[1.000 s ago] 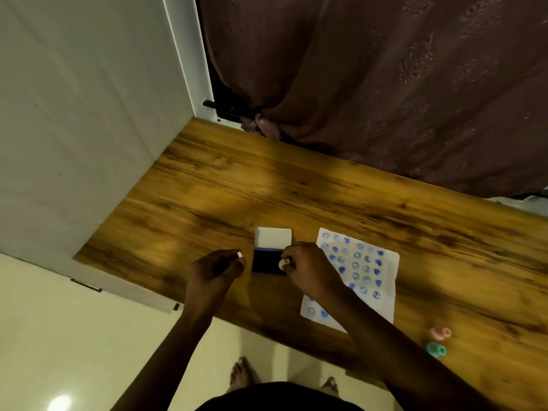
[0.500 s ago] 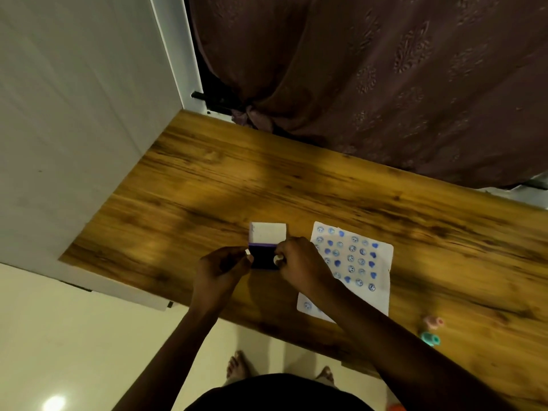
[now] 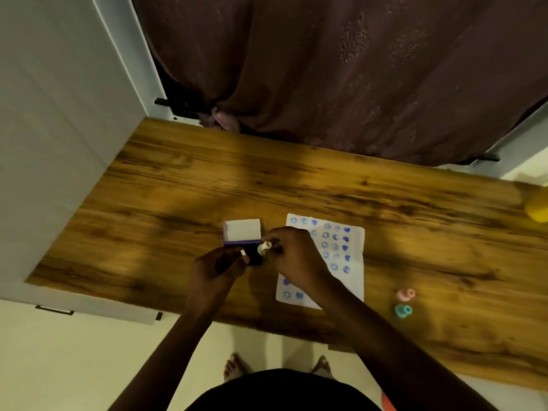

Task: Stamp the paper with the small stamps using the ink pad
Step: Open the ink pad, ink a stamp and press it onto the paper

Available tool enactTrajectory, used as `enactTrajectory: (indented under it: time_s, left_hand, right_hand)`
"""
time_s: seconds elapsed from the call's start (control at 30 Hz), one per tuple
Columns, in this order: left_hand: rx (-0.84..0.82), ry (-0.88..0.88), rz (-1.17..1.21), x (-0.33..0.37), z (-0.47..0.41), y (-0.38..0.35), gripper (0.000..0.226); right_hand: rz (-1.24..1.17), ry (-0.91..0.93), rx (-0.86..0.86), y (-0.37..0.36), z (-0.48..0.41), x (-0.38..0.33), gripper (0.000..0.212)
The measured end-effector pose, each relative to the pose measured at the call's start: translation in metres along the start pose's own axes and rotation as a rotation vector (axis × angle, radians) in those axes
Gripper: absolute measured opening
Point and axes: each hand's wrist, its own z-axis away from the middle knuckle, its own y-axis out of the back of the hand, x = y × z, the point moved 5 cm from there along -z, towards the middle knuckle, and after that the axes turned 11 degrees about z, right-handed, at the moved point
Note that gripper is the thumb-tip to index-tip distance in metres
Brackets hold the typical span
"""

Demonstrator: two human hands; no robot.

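A white paper (image 3: 354, 280) covered with several blue stamp marks lies on the wooden table (image 3: 166, 197). Left of it sits an ink pad (image 3: 255, 256) with its white lid (image 3: 243, 229) flipped open behind the dark pad. My right hand (image 3: 293, 256) pinches a small white stamp (image 3: 264, 248) and holds it at the dark pad. My left hand (image 3: 213, 269) is at the pad's left edge, fingers curled against it, a small white thing showing at the fingertips. A pink stamp (image 3: 405, 295) and a teal stamp (image 3: 403, 311) lie to the right of the paper.
A maroon curtain (image 3: 341, 69) hangs behind the table. A white wall panel (image 3: 53, 114) borders the table's left side. A yellow object (image 3: 538, 207) shows at the right edge. My bare feet stand on the pale floor under the near table edge.
The camera view shifted slightly. My right hand stays over the ink pad with the stamp; my left hand has closed in against the pad's left edge.
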Motion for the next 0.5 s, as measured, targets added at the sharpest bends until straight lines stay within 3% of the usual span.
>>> enactTrajectory:
  time_s: [0.27, 0.5]
  left_hand:
    - [-0.019, 0.072, -0.020, -0.017, 0.002, -0.028, 0.027]
    - [-0.077, 0.058, -0.045, -0.016, 0.007, -0.048, 0.046]
  right_hand:
    - [-0.007, -0.301, 0.150, 0.030, 0.074, 0.093, 0.029]
    - [0.077, -0.338, 0.112, 0.019, 0.090, 0.112, 0.011]
